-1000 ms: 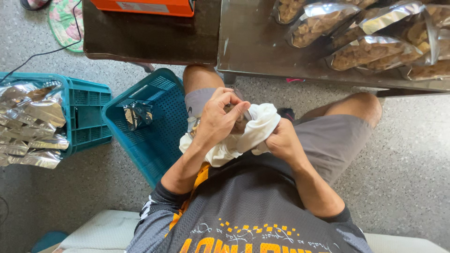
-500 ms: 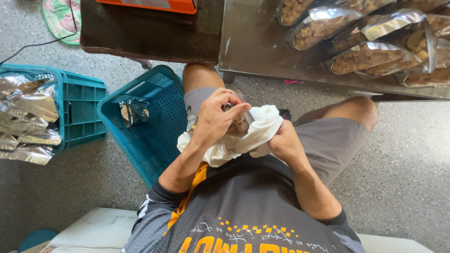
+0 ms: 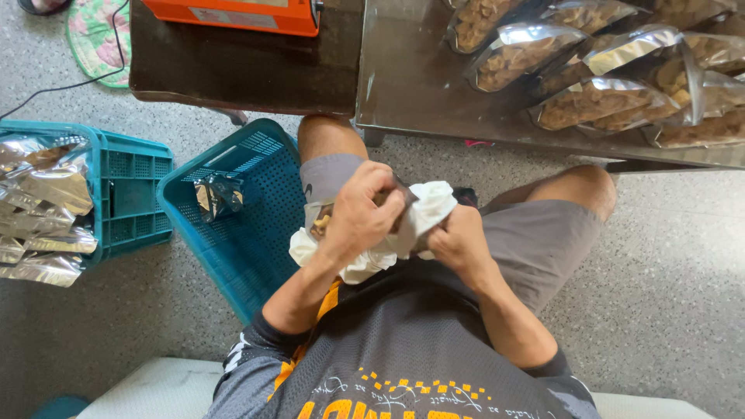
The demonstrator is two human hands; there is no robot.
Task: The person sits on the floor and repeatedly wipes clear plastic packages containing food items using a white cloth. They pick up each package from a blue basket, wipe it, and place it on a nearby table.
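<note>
- Clearly both hands work over the person's lap: the left hand is curled shut around a small pouch wrapped in a white cloth, and the right hand is closed on the cloth's other side.
- Pouch and cloth sit together above the thighs, just below the near edge of the metal table; most of the pouch is hidden, only a clear corner with pale pieces inside shows by the left wrist.
- Judging by the look, the pouch is light and crinkly, with slick film that could slide; the contents seem brittle, so a firm squeeze might crush them.
- Best hold seems to be along the sealed edges, with the soft cloth giving grip.
- Beside the left knee stands a blue basket holding one foil packet; a second basket beyond it carries silver bags.
- More filled bags lie toward the table's far right corner.
</note>
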